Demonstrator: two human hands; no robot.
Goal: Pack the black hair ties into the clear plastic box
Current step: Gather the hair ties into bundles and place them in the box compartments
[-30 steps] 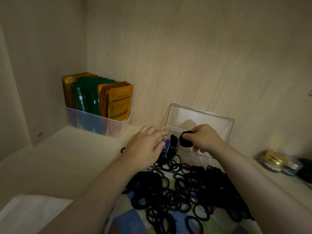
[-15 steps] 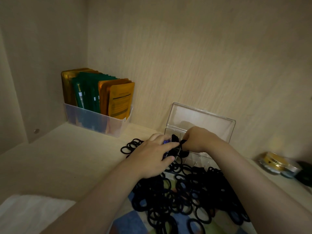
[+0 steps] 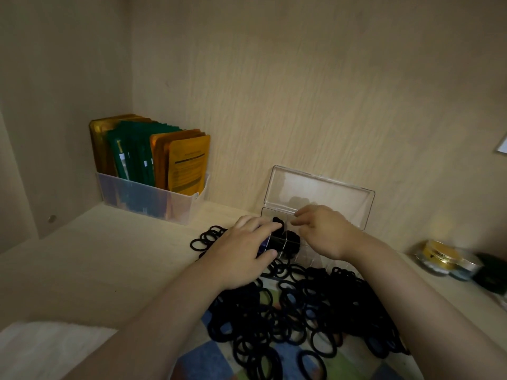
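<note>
A clear plastic box (image 3: 307, 259) stands on the shelf with its lid (image 3: 318, 193) up against the back wall. Black hair ties (image 3: 290, 241) fill its left compartments. My left hand (image 3: 244, 250) grips the box's left end, fingers over the ties there. My right hand (image 3: 326, 231) hovers over the middle of the box, fingers loosely curled with nothing visibly in them. A big pile of loose black hair ties (image 3: 301, 308) lies in front of the box on a patterned cloth (image 3: 203, 360). A few more hair ties (image 3: 208, 237) lie to the left.
A translucent bin (image 3: 148, 201) with green and orange packets stands in the back left corner. Round tins (image 3: 444, 256) sit at the right by the wall. A white cloth (image 3: 41, 349) lies at the front left. Shelf walls close in left and behind.
My right hand let go of the bundle of ties into the box and lifted slightly, fingers loosening. My left hand slid closer along the box's left end.
</note>
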